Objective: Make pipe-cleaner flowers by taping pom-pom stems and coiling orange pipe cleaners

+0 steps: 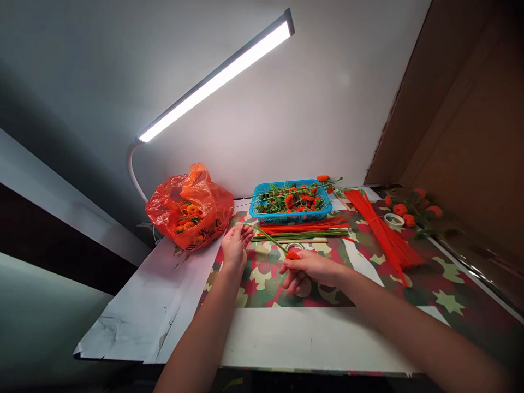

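Between my hands stretches a thin green stem (266, 236) with an orange flower head (292, 255) at its right end. My left hand (237, 243) pinches the stem's far left end. My right hand (309, 268) holds the flower head between thumb and fingers, with the other fingers curled below. Just behind the hands lie a bundle of green stems (303, 234) and a bundle of red strips (303, 225). A roll of tape (295, 246) is partly hidden behind the right hand.
A blue basket (256, 204) of orange flowers stands at the back. To its left is a red plastic bag (164, 210) with flowers. At the right lie red strips (380, 234), a tape roll (394, 220) and more flowers (401, 209). A lamp (216, 76) hangs above.
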The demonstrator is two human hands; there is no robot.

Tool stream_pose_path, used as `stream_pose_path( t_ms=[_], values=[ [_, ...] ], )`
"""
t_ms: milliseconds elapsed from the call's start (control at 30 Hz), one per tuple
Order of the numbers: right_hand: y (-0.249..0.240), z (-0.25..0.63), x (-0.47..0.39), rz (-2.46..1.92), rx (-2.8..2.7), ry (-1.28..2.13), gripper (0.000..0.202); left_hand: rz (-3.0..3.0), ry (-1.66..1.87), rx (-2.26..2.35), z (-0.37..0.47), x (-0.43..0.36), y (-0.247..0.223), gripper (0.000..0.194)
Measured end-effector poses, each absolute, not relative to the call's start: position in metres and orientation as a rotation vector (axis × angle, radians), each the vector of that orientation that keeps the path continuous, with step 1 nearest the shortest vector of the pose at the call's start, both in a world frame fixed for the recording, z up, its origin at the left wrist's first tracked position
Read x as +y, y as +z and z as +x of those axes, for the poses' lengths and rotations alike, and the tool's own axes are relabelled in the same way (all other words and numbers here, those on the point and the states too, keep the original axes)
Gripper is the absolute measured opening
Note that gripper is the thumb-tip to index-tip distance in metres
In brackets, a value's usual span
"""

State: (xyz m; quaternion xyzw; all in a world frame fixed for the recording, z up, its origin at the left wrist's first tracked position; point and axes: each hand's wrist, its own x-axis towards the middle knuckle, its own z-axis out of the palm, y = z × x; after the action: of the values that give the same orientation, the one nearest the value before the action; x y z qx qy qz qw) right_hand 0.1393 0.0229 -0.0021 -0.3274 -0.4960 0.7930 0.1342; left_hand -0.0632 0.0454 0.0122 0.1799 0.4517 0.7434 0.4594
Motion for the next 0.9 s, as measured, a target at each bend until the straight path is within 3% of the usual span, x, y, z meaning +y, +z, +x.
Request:
stream_pose_path(
  t_ms=[233, 333, 567, 767, 900],
  values=[
    [-0.004, 0.168, 0.012, -1.015, -1.422, 1.848, 0.049, 0.508, 1.848, 1.048, -0.058, 0.045, 0.004, 0.023],
    [-0.01, 0.167, 0.011, -0.922, -1.276, 1.81, 0.05, 0.65, 1.71, 0.863, -0.044, 0.037, 0.003, 0.034],
    [-0.003, 0.172, 0.013, -0.635, -1.084, 2.043, 0.034, 0.731, 0.924, 0.474, -0.036, 0.022, 0.009, 0.085],
    [0.0, 0.19, 0.021, -0.616, -1.146, 2.445, 0.038, 0.781, 0.582, 0.547, -0.058, 0.027, 0.006, 0.093],
    [0.0, 0.198, 0.024, -0.553, -1.005, 2.475, 0.044, 0.803, 0.571, 0.584, -0.064, 0.028, 0.006, 0.097]
  ],
)
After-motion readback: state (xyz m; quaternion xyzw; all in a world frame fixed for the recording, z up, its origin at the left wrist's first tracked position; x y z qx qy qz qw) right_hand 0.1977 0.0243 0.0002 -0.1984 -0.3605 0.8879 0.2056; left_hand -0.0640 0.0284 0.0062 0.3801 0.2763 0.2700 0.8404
